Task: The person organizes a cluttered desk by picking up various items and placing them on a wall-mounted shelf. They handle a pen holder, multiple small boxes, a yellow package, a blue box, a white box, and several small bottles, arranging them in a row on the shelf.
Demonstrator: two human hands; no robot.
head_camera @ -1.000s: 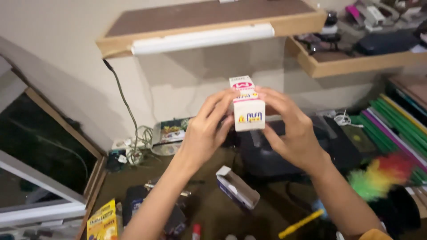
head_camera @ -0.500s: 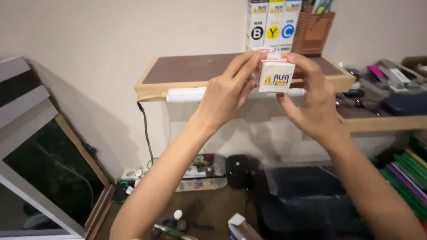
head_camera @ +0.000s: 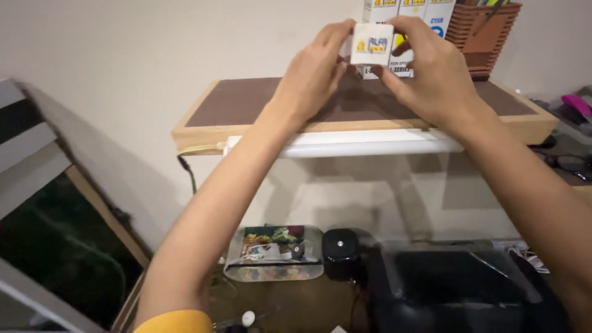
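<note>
Item — small white carton (head_camera: 372, 43), held up over the far part of the wooden shelf (head_camera: 259, 102), just in front of a row of taller white cartons (head_camera: 410, 12) standing against the wall.

Risk, as I judge it: the held carton is touching or nearly touching that row, so a nudge could tip the standing cartons, or knock the brown woven holder (head_camera: 484, 31) just to their right. The grip is at fingertips only, so a slip would drop the carton onto the shelf or down past the white tube lamp (head_camera: 364, 143) toward the black device (head_camera: 456, 283) below.

Left hand (head_camera: 311, 74) — partly closed, fingers curled, fingertips pressing the carton's left side.

Right hand (head_camera: 431, 68) — partly closed, thumb and fingers pinching the carton's right side and top edge.

I see both hands sharing the hold; nothing else is in either.
</note>
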